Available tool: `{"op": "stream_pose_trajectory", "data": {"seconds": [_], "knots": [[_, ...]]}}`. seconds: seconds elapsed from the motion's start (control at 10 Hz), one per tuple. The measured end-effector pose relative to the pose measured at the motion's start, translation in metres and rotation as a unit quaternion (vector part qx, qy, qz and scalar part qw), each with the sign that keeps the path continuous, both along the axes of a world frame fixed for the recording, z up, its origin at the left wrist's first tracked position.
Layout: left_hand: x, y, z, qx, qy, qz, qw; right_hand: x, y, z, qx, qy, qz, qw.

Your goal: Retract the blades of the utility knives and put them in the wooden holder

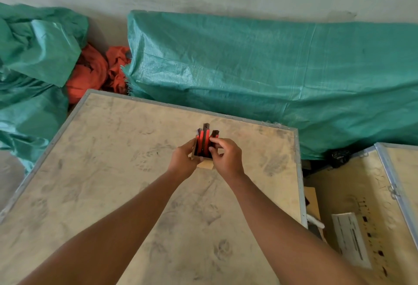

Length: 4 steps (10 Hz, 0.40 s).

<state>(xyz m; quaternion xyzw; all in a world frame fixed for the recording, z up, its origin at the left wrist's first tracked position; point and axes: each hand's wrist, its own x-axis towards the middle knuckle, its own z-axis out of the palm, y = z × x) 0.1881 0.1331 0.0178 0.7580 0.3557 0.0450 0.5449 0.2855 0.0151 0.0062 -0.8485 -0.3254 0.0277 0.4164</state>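
A small wooden holder [206,164] stands on the dusty plywood crate top [113,171], toward its far side. Three red-and-black utility knives [204,141] stick upright out of it, ends pointing up; no blade shows. My left hand [183,159] grips the holder's left side. My right hand [226,157] is at the right side, thumb and fingers pinching the rightmost knife [214,134] where it enters the holder. The lower parts of the knives are hidden by my fingers and the holder.
The crate top has a metal edge [299,183]. A second open crate [362,205] with a white paper sheet lies to the right. Green tarp [271,70] covers bundles behind and to the left, with orange cloth [95,72] between them.
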Motion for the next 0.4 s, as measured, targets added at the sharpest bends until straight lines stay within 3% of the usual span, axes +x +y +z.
{"op": "stream_pose_trajectory", "data": {"seconds": [0.3, 0.4], "knots": [[-0.004, 0.003, 0.010, -0.020, 0.003, 0.014, 1.000, -0.007, -0.007, 0.031, 0.025, 0.047, -0.036, 0.998], [-0.019, -0.005, 0.013, -0.012, 0.001, 0.029, 1.000, -0.004, -0.012, 0.078, 0.100, 0.096, -0.044, 0.989]]}}
